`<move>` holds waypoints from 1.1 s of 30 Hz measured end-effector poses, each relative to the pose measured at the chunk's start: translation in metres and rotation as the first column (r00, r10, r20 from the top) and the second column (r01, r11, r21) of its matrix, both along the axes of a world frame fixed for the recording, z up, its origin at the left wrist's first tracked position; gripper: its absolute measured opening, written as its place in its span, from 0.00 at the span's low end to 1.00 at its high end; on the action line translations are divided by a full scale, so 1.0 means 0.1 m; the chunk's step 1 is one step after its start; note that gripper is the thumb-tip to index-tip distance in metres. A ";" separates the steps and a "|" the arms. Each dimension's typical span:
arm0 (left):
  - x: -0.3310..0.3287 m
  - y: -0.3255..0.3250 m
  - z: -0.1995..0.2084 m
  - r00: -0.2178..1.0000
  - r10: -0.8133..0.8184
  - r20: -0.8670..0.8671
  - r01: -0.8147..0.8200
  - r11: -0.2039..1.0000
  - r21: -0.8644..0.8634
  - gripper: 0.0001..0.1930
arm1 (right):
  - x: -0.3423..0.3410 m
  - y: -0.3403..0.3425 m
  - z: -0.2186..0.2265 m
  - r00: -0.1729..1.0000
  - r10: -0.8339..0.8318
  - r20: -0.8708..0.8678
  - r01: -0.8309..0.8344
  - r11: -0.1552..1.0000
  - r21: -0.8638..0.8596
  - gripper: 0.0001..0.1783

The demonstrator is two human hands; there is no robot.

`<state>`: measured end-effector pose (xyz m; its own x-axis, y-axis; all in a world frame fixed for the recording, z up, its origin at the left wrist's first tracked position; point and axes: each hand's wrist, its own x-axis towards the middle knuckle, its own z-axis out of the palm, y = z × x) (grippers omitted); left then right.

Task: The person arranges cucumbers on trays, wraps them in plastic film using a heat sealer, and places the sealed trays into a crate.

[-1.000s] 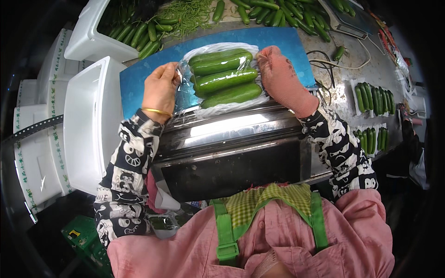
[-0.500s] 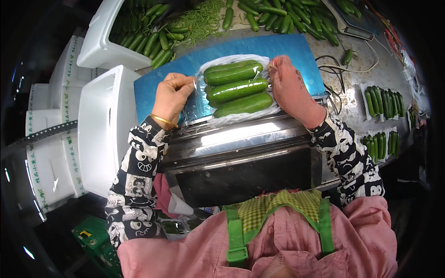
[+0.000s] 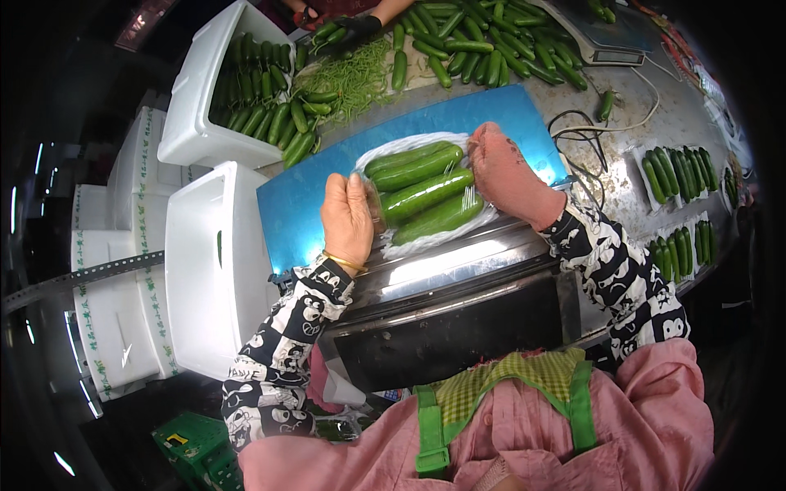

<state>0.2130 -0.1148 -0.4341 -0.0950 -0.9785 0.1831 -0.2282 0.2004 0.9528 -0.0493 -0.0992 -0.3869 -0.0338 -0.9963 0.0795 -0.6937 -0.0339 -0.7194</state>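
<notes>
Three green cucumbers (image 3: 426, 190) lie side by side on a white foam-net wrapping, with clear plastic film (image 3: 472, 199) stretched shiny over them. The pack sits over the blue sheet (image 3: 315, 214) and the metal front edge of a wrapping machine (image 3: 458, 266). My left hand (image 3: 347, 214), bare with a yellow bangle at the wrist, is closed on the film at the pack's left end, thumb and fingers pressed together. My right hand (image 3: 509, 172), in a pink glove, is closed in a fist on the film at the right end; its fingertips are hidden.
White foam boxes (image 3: 201, 270) stand at the left, one holding cucumbers. Loose cucumbers (image 3: 483, 41) and thin green beans (image 3: 348, 90) cover the far table. A scale (image 3: 610, 45), black cables (image 3: 581, 135) and wrapped packs (image 3: 678, 173) are to the right. A co-worker's gloved hands (image 3: 356, 31) hold cucumbers.
My left hand has moved right, from stretching the film out beside the pack to pressing against its left end. The right hand stays at the right end. A co-worker's hands have come into view.
</notes>
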 end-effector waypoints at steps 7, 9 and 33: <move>-0.36 0.51 0.52 0.931 0.218 -0.293 -0.197 0.975 0.099 0.09 | -0.08 0.40 0.47 1.000 0.005 0.006 -0.006 0.998 0.062 0.08; -0.40 0.87 0.68 0.913 0.229 -0.338 -0.184 0.970 0.160 0.17 | -0.08 0.69 0.47 0.998 0.017 0.053 -0.022 0.996 0.091 0.07; -0.12 2.90 0.18 0.643 0.224 -0.733 0.368 0.749 0.551 0.21 | -0.33 2.57 -0.14 0.956 -0.002 0.294 -0.110 0.925 0.365 0.13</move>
<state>0.2008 0.1756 -0.4160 -0.2978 -0.8683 -0.3966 0.5672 -0.4951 0.6582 -0.0825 0.1577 -0.4012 0.0555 -0.9514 -0.3030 -0.4628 0.2444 -0.8521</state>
